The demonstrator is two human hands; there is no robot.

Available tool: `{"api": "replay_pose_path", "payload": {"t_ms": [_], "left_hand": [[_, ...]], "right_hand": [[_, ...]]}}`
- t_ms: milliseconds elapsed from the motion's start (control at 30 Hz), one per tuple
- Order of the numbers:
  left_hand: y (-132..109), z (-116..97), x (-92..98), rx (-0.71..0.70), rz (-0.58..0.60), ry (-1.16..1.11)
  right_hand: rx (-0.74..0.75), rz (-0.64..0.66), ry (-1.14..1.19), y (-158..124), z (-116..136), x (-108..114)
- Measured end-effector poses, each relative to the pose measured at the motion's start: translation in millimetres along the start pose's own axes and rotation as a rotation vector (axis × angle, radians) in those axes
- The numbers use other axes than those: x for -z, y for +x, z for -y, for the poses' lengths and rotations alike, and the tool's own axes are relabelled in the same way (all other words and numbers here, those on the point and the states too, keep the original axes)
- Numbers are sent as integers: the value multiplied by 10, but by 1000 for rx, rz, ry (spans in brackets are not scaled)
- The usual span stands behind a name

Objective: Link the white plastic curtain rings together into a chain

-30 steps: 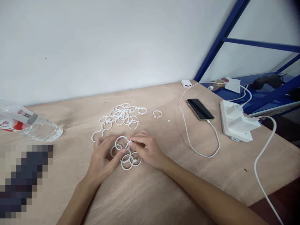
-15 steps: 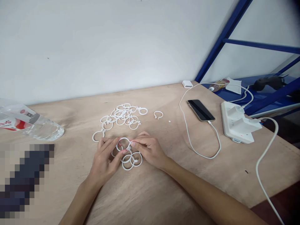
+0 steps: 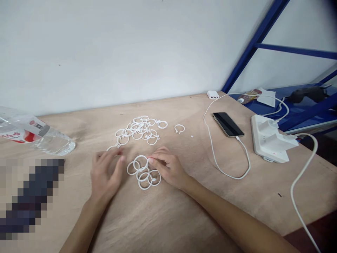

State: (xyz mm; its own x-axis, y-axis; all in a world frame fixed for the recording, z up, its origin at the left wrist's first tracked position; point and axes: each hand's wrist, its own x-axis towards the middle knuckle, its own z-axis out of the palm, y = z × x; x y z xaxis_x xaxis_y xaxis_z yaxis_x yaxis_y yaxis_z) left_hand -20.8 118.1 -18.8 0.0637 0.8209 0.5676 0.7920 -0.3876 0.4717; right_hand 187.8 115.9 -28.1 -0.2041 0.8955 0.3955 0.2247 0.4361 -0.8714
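A short chain of linked white plastic rings (image 3: pixel 143 171) lies on the wooden table (image 3: pixel 163 218) in front of me. My right hand (image 3: pixel 168 168) pinches the top ring of this chain at its right side. My left hand (image 3: pixel 105 174) has come off the chain and hovers to its left, fingers spread and slightly blurred, over a single white ring (image 3: pixel 112 148) that it partly hides. Farther back lies a loose heap of several white rings (image 3: pixel 140 129), with one lone ring (image 3: pixel 179 129) to its right.
A clear water bottle (image 3: pixel 34 136) lies on its side at the far left. A phone (image 3: pixel 228 124) on a white cable (image 3: pixel 226 158), a white power strip (image 3: pixel 271 138) and a small white charger (image 3: pixel 212 94) sit at the right, beside a blue metal frame (image 3: pixel 252 42).
My left hand let go of the ring chain and moved left and back toward the single ring. My right hand stayed pinched on the chain. The view shifted slightly.
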Motion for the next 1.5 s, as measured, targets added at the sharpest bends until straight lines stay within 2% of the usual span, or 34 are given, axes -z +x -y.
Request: {"api": "replay_pose_path", "payload": {"t_ms": [67, 200, 267, 367, 500, 567, 633, 800, 900, 1067, 1200, 1367, 1500], "left_hand": [[22, 116, 6, 125, -54, 136], [30, 287, -20, 262, 75, 233], [21, 317, -39, 247, 117, 222], [12, 315, -52, 180, 123, 197], [14, 271, -42, 160, 73, 154], [12, 231, -36, 145, 0, 148], [2, 176, -40, 101, -34, 127], [-49, -14, -84, -136, 93, -56], [-75, -117, -109, -195, 126, -126], [-99, -214, -128, -191, 175, -209], [-119, -256, -129, -133, 209, -246], [-139, -300, -118, 110, 286, -350], [-152, -302, -106, 264, 338, -470]], "right_hand": [[88, 57, -37, -1, 2, -12], [142, 108, -109, -13, 25, -25], [132, 149, -154, -23, 46, -21], [139, 275, -245, -41, 82, -4], [135, 361, -270, -50, 106, 16], [130, 338, -202, -43, 96, 18], [103, 263, -102, -31, 71, 13], [-90, 18, 40, -12, 2, -5], [-170, -10, 112, -5, -4, -5], [-166, -29, 151, 12, 11, -1], [-218, -48, 171, 23, -8, 11], [-314, -27, 224, 27, -41, 25], [-313, -19, 232, 20, -37, 18]]}}
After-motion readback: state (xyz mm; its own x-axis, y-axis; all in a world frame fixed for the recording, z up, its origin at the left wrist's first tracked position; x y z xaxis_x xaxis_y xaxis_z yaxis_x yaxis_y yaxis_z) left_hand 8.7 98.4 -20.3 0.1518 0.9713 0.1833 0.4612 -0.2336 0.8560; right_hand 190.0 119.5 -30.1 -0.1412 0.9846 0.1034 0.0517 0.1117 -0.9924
